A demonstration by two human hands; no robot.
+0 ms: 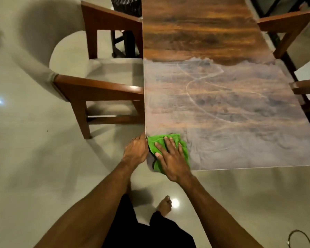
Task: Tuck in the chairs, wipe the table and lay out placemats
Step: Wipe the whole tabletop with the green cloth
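Green cloth (156,140) sits at the near left corner of the table (222,104), flattened under the right hand (170,161), fingers (168,144) straight and spread on top. Near half of the tabletop looks hazy with curvy streaks; the far half is dark wood. Left hand (135,153) is against the table's left edge beside the cloth, honestly can't tell if it's gripping. A wooden armchair (97,88) meets that side.

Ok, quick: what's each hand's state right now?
Left hand: open, against the table edge.
Right hand: open, pressing flat on the green cloth.
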